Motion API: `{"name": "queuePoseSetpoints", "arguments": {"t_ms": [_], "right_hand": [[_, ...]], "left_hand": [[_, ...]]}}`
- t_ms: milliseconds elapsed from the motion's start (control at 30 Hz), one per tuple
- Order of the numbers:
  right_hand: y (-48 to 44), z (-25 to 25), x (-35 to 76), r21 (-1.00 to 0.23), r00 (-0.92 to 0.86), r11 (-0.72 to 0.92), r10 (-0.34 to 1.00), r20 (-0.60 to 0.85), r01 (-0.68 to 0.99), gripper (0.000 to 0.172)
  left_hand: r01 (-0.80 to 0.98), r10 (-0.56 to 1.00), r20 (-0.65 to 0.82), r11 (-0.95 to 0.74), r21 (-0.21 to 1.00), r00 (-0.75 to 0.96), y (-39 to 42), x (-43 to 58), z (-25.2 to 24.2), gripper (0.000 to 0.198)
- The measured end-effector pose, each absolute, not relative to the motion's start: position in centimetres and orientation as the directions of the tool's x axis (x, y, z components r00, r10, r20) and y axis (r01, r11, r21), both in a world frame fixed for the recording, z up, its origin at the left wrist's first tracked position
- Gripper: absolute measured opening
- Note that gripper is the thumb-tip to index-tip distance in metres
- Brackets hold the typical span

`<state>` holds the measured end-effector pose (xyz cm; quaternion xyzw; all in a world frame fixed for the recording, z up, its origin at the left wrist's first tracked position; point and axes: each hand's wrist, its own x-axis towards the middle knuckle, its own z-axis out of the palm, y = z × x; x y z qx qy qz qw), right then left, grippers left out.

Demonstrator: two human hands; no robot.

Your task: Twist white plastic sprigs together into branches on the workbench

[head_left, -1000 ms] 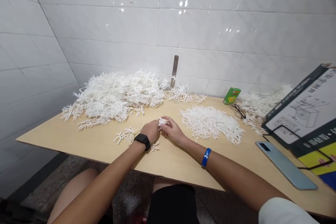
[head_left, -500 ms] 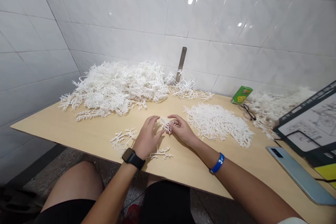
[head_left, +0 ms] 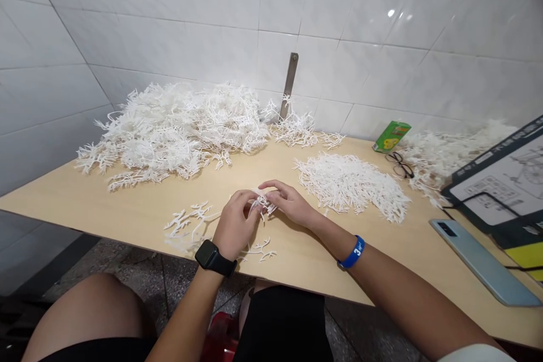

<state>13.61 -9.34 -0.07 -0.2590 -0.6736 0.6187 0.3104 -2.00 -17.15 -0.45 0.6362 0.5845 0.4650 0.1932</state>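
At the middle of the wooden table (head_left: 322, 260), my left hand (head_left: 237, 220) and my right hand (head_left: 288, 202) meet around a small bunch of white branched pieces (head_left: 263, 202). Both hands have their fingers closed on the bunch. Loose white branched pieces (head_left: 193, 219) lie left of my left hand, and another branched piece (head_left: 262, 250) rests just below my hands. A flat pile of small white pieces (head_left: 350, 185) spreads to the right of my right hand. Behind my left hand rises a large tangled white heap (head_left: 182, 130).
A metal strip (head_left: 289, 85) leans on the tiled wall behind a small white clump (head_left: 297, 129). To the right are a green box (head_left: 392, 137), glasses (head_left: 399, 165), another white heap (head_left: 449, 153), a phone (head_left: 483, 263) and a dark printed box (head_left: 504, 181).
My left hand's fingers have closed in on the white bunch, and my right hand has shifted slightly left with it. The camera view has tilted down a little.
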Motion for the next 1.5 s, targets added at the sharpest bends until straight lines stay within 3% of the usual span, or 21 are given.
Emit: {"name": "queuePoseSetpoints", "arguments": {"t_ms": [200, 367, 533, 733, 833, 967, 1067, 1267, 1500], "right_hand": [[-9.0, -0.7, 13.2, -0.981, -0.617, 0.188, 0.778, 0.117, 0.051, 0.044], [-8.7, -0.9, 13.3, -0.952, -0.623, 0.276, 0.77, 0.134, 0.135, 0.031], [-8.8, -0.7, 13.5, -0.945, -0.645, 0.298, 0.75, 0.146, 0.132, 0.027], [-9.1, -0.4, 13.5, -0.973, -0.631, 0.207, 0.769, 0.1, 0.098, 0.024], [-9.2, -0.3, 13.5, -0.985, -0.648, 0.164, 0.757, 0.086, 0.061, 0.025], [-9.3, -0.3, 13.5, -0.988, -0.659, 0.15, 0.746, 0.091, 0.033, 0.028], [-9.3, -0.3, 13.6, -0.988, -0.657, 0.153, 0.747, 0.104, 0.017, 0.027], [-9.5, -0.4, 13.5, -0.983, -0.617, 0.183, 0.776, 0.134, 0.016, 0.023], [-9.9, -0.2, 13.5, -0.921, -0.584, 0.351, 0.788, 0.194, 0.168, 0.019]], "left_hand": [[0.607, 0.941, 0.339, -0.269, 0.748, 0.0, -17.4, -1.7, 0.0, 0.016], [0.599, 0.926, 0.374, -0.328, 0.731, 0.051, -17.7, -1.5, 0.3, 0.016], [0.562, 0.927, 0.374, -0.301, 0.771, -0.016, -17.9, -1.5, 0.5, 0.021], [0.532, 0.942, 0.332, -0.259, 0.806, -0.044, -17.8, -1.5, 0.4, 0.018], [0.542, 0.94, 0.336, -0.253, 0.801, -0.057, -17.7, -1.6, 0.4, 0.024], [0.597, 0.941, 0.311, -0.172, 0.783, -0.137, -17.7, -1.7, 0.3, 0.012], [0.64, 0.929, 0.315, -0.122, 0.759, -0.196, -17.6, -1.8, 0.1, 0.021], [0.626, 0.956, 0.251, -0.104, 0.773, -0.15, -17.7, -1.7, 0.3, 0.016], [0.612, 0.968, 0.201, -0.068, 0.788, -0.152, -18.1, -1.7, 0.7, 0.021]]}}
